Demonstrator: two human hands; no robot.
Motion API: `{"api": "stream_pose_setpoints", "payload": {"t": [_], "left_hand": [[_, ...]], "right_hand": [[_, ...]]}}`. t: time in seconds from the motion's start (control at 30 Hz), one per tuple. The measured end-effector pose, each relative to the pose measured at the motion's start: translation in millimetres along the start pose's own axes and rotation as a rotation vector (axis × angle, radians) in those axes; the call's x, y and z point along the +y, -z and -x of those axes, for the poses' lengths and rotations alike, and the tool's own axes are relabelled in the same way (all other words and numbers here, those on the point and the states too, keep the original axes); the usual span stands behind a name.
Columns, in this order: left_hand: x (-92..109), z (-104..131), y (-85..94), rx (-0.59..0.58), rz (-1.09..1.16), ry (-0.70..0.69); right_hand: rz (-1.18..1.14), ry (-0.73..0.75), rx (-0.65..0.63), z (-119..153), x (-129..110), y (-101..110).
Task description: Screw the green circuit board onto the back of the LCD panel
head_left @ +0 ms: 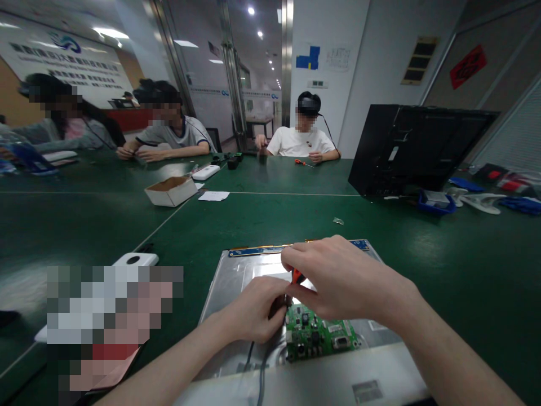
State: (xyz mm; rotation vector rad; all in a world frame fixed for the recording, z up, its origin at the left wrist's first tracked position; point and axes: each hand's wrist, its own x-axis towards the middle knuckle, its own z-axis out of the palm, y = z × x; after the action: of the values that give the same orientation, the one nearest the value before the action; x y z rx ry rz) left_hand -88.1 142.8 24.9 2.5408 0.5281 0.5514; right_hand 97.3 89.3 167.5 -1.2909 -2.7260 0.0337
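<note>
My right hand [344, 276] is closed around the red-orange handle of a screwdriver [298, 276], which points down at the upper left corner of a green circuit board [316, 332]. My left hand [260, 307] is curled beside it, fingers pressed together near the screwdriver's lower end; what they pinch, if anything, is hidden. The board lies on the silvery metal back of a flat display panel [220, 293]. Along the panel's far edge runs a narrow blue circuit strip [249, 252], partly covered by my right hand. A grey cable [262, 378] runs toward me from below my left hand.
On the green table stand a small open box [171, 192], a white paper [213, 195], and a black monitor [406, 149] at right, near a blue tray [435, 204]. A white device [137, 259] lies left. Three people sit across; another screwdriver [301, 162] lies near one.
</note>
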Motion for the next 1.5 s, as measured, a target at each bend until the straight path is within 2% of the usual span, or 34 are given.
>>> {"api": "stream_pose_setpoints", "payload": {"t": [0.17,0.43,0.97,1.3,1.5], "left_hand": [[1.8,-1.0,-0.5,-0.009,0.03,0.036],[-0.5,0.3,-0.8,-0.033,-0.006,0.019],[2.7,-1.8,2.0,-0.009,-0.007,-0.024],[2.7,-2.6,1.7,-0.002,0.0,-0.026],[1.3,-1.8,0.8,-0.016,-0.01,0.006]], "right_hand": [[-0.019,0.049,-0.018,2.4,-0.6,1.8],[-0.001,-0.035,-0.003,-1.4,-0.5,0.2],[0.045,-0.069,-0.017,-4.1,-1.9,0.9],[0.033,-0.031,0.021,-1.6,0.1,-3.5],[-0.016,-0.002,-0.008,-0.1,-1.9,-2.5]]}}
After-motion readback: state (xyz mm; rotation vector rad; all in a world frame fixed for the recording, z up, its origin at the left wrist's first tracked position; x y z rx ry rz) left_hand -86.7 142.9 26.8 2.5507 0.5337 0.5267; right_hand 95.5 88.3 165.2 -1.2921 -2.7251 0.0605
